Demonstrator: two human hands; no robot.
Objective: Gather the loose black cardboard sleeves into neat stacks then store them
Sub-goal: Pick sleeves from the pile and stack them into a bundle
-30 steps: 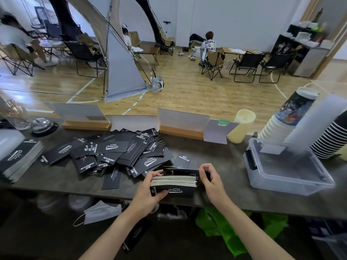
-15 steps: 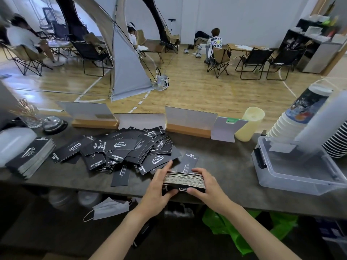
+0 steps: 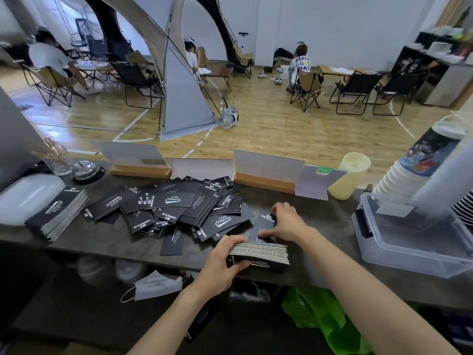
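Head view: the left hand is clamped on the left end of a thick stack of black sleeves, thumb on its near face and fingers over the top, at the near edge of the counter. Just behind the stack, the right hand grips a single sleeve, though blur hides the fingertips. Behind and left of the stack sprawls the loose pile, dozens overlapping at all angles. Far left of the stack lies a finished bundle, and to the right a clear bin. Less than half looks gathered, and storing seems not yet begun. The sleeves are flat matte-black card with white lettering and pale edges.
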